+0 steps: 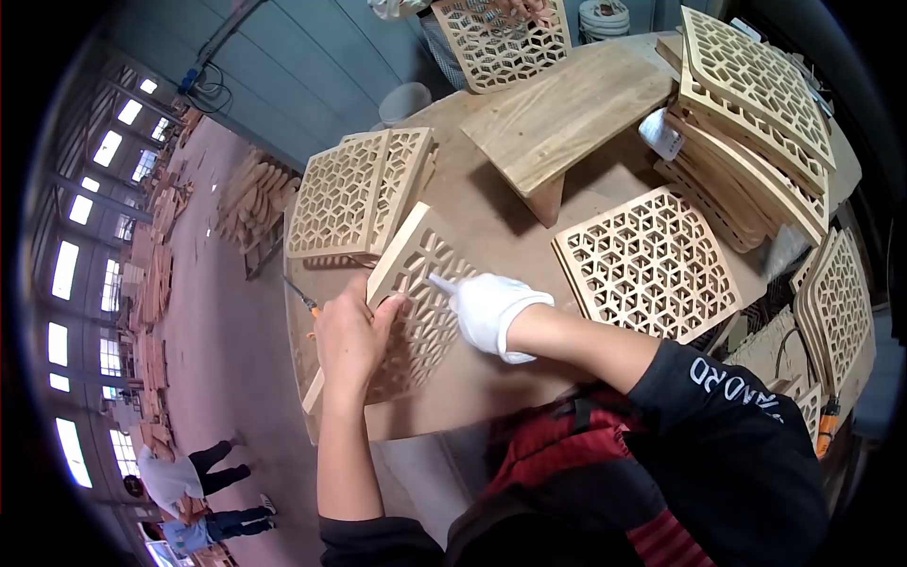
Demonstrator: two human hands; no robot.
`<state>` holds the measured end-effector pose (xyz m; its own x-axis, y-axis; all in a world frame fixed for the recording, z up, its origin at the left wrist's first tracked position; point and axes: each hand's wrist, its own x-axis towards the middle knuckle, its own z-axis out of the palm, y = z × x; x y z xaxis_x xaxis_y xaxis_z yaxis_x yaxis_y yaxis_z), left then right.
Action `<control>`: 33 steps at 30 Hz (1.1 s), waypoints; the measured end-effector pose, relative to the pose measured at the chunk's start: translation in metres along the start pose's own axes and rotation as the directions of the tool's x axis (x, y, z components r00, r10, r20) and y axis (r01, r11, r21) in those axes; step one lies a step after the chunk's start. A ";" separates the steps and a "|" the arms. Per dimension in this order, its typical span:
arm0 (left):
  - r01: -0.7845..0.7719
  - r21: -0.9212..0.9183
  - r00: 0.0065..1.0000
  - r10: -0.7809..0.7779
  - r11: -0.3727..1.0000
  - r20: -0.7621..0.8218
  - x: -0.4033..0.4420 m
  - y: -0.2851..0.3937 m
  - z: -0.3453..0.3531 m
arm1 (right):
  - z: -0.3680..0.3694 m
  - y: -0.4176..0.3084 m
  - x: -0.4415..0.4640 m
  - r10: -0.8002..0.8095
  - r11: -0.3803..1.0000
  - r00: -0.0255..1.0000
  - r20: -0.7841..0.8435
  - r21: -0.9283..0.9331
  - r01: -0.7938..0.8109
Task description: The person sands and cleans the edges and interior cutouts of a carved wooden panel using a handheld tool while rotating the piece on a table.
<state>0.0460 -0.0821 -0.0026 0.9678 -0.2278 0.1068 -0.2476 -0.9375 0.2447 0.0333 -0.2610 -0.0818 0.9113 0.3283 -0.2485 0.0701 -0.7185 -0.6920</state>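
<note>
Gripping one edge, the left hand [350, 331] holds the lattice panel [436, 321] tilted over the tabletop [430, 411]; loosening could let it slip. A slim tool [441, 282], seemingly clenched in the gloved right hand [491, 312], could chip the lattice panel if pressed too hard.

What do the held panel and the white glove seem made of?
Panel: likely wood or plywood, seemingly unvarnished; pale tan, matte, with a cutout lattice. Glove: probably fabric, dull finish; white, loose at the wrist, weave too small to tell.
</note>
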 end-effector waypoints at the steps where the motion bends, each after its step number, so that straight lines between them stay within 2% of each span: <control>1: -0.005 -0.005 1.000 0.005 1.000 0.010 -0.001 0.003 -0.002 | 0.001 0.000 -0.001 0.017 1.000 1.000 0.009 0.000 -0.017; 5: 0.042 0.031 0.999 -0.043 0.999 0.028 -0.004 0.011 -0.003 | -0.012 -0.015 0.022 0.008 0.988 0.993 0.117 -0.154 0.010; 9: -0.017 -0.005 1.000 0.017 1.000 -0.017 0.001 -0.004 0.002 | 0.007 -0.010 0.009 0.088 0.993 0.993 -0.073 0.079 -0.082; 10: -0.015 -0.003 1.000 0.015 1.000 -0.010 0.001 -0.005 0.002 | 0.015 0.002 0.005 0.069 0.989 0.996 -0.065 0.134 -0.060; 13: -0.001 0.000 1.000 0.001 1.000 0.007 0.002 -0.007 0.001 | 0.022 0.029 -0.035 -0.004 0.998 0.978 0.208 0.066 -0.010; 16: -0.027 0.003 1.000 0.027 1.000 0.009 0.005 -0.006 0.001 | 0.033 0.062 -0.044 0.039 0.998 0.984 0.176 0.047 -0.048; 19: -0.055 0.021 0.998 0.055 0.998 -0.006 0.000 -0.010 0.004 | 0.006 0.059 -0.037 -0.051 0.982 0.999 -0.015 0.184 0.053; 20: -0.052 0.041 0.999 0.052 0.998 -0.003 0.000 -0.010 0.004 | -0.007 0.053 -0.038 0.008 0.966 0.999 -0.040 0.258 0.002; 23: -0.059 0.084 0.998 0.060 0.995 -0.010 0.002 -0.009 0.003 | -0.022 0.048 -0.035 -0.038 0.969 0.993 -0.107 0.241 0.064; 28: -0.023 0.083 1.000 0.023 0.996 0.011 -0.003 -0.004 0.002 | -0.008 0.047 0.000 -0.077 0.982 0.992 -0.104 0.162 0.093; 30: -0.044 0.079 0.999 0.046 0.996 -0.018 -0.004 -0.005 0.005 | -0.019 0.040 0.004 -0.199 0.979 0.977 -0.081 0.015 0.201; 31: -0.051 0.079 0.998 0.054 0.996 -0.035 -0.005 -0.005 0.005 | -0.023 0.037 0.002 -0.052 0.955 0.999 -0.014 0.291 0.054; 32: -0.068 0.077 0.997 0.071 0.995 -0.033 -0.006 0.002 0.001 | -0.028 0.032 0.001 0.064 0.840 0.994 0.094 0.532 -0.104; 33: -0.016 0.172 0.999 0.009 0.985 0.042 -0.006 0.013 -0.006 | -0.030 0.027 0.004 0.131 0.653 0.964 0.232 0.711 -0.260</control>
<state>0.0364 -0.0909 0.0056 0.9667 -0.2468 0.0679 -0.2515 -0.9651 0.0734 0.0508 -0.2970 -0.0811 0.7936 0.3643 -0.4873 -0.4796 -0.1183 -0.8695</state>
